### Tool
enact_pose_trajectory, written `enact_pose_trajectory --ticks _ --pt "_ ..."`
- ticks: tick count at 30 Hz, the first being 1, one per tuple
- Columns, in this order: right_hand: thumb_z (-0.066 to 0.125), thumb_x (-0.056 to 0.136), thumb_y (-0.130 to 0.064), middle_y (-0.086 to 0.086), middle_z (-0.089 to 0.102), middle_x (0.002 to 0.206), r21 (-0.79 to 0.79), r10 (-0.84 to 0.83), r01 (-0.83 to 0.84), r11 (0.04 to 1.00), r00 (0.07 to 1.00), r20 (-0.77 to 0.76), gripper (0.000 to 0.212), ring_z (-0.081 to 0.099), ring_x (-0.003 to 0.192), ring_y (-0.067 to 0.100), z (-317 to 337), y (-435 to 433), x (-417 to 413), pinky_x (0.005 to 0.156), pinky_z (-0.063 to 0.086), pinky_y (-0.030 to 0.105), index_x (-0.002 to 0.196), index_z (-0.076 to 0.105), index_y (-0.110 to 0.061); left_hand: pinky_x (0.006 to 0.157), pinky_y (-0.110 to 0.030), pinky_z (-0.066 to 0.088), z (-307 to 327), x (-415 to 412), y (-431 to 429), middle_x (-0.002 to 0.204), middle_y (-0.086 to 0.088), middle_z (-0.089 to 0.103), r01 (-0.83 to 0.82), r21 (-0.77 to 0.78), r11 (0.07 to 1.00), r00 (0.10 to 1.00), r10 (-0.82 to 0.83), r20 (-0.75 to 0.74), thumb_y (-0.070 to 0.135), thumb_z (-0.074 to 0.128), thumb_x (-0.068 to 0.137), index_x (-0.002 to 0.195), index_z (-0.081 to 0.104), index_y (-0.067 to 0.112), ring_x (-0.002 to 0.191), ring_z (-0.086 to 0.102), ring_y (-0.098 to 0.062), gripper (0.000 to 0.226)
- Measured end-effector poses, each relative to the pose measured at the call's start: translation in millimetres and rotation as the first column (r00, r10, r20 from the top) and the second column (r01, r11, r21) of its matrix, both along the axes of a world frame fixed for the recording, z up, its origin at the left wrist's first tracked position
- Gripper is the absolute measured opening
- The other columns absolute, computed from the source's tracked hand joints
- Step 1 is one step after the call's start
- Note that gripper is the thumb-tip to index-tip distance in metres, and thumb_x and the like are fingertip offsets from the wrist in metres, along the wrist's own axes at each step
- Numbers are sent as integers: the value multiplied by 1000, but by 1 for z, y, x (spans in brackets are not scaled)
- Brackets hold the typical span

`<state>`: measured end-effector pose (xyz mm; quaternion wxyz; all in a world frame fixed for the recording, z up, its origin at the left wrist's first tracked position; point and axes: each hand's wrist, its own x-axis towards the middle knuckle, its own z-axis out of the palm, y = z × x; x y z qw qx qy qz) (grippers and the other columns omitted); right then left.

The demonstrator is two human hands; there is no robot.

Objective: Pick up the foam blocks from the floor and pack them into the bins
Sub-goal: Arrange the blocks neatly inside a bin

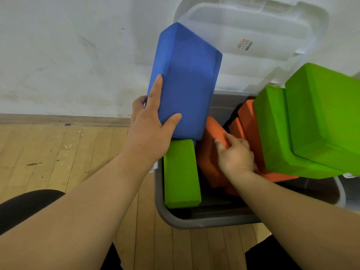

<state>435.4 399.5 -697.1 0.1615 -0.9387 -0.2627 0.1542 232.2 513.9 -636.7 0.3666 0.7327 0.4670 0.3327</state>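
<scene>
A grey bin (194,221) stands on the wooden floor against the wall. My left hand (150,125) grips a blue foam block (187,80) by its lower end, holding it tilted above the bin's far left corner. Inside the bin my right hand (235,154) grips the edge of an orange block (212,152) that leans in the middle. A green block (181,174) stands along the left wall of the bin. Two large green blocks (315,121) are piled at the right, sticking out over the rim, with more orange blocks (247,117) behind them.
A clear plastic lid (253,36) leans against the white wall (68,55) behind the bin. Wooden floor (68,152) lies to the left. My dark-clothed knees show at the bottom left and bottom right.
</scene>
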Motion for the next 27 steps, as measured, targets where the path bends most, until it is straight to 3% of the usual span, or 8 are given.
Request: enact_pose_trajectory --ticks 3,8,10,13,16,19,24,27 --pt "55 93 -66 3 35 152 -51 24 -27 998 998 -50 59 43 129 42 -8 3 -5 108 36 54 147 47 -44 104 -35 46 0 -1 2 139 1 30 4 -3 1000 1000 -4 1 44 66 95 142 -6 71 118 50 -18 90" --pt "79 79 -59 18 32 146 -111 128 -147 983 978 -166 89 48 125 43 -20 -2 -3 110 39 37 155 36 -37 103 -33 45 1 0 3 138 1 29 15 -10 1000 1000 -15 -16 45 65 96 141 -7 71 116 50 -19 89" --pt "84 75 -52 21 37 144 -125 140 -172 977 963 -231 92 56 119 36 -12 1 4 108 41 30 154 40 -34 102 -34 45 0 -1 4 139 0 29 15 -13 1000 1000 -16 -16 45 65 96 141 -8 71 117 50 -20 90" --pt "85 52 -68 14 56 137 -50 98 -112 992 969 -226 103 66 109 28 6 6 18 105 51 34 143 57 -31 104 -35 46 0 -1 5 142 -2 29 21 -10 1000 1000 -21 -21 46 65 96 140 -9 71 119 50 -22 90" --pt "88 69 -54 10 65 130 172 89 -76 982 993 -71 73 63 116 24 31 8 24 106 47 33 131 69 -21 105 -38 46 0 0 5 144 -2 28 14 -19 1000 1000 -15 -26 47 64 96 139 -10 72 121 50 -22 90" --pt "83 81 -41 15 59 133 311 152 -199 929 974 168 52 55 126 27 38 9 17 111 35 29 127 72 -17 108 -42 46 0 0 4 141 -1 29 -1 -5 1000 1000 1 -21 46 66 95 141 -7 72 120 51 -24 90" --pt "64 94 -49 4 51 146 148 229 -264 953 949 217 41 50 128 35 13 19 4 102 37 39 131 67 -31 106 -39 46 0 0 4 141 0 29 6 -14 1000 1000 -6 -13 45 65 95 139 -7 73 119 51 -22 89" --pt "56 97 -51 9 47 146 92 240 -260 961 954 180 43 47 129 38 13 20 3 105 34 39 133 64 -29 107 -37 45 0 0 4 142 -1 29 1 -12 1000 1000 -1 -15 45 65 95 142 -5 71 118 50 -20 89"
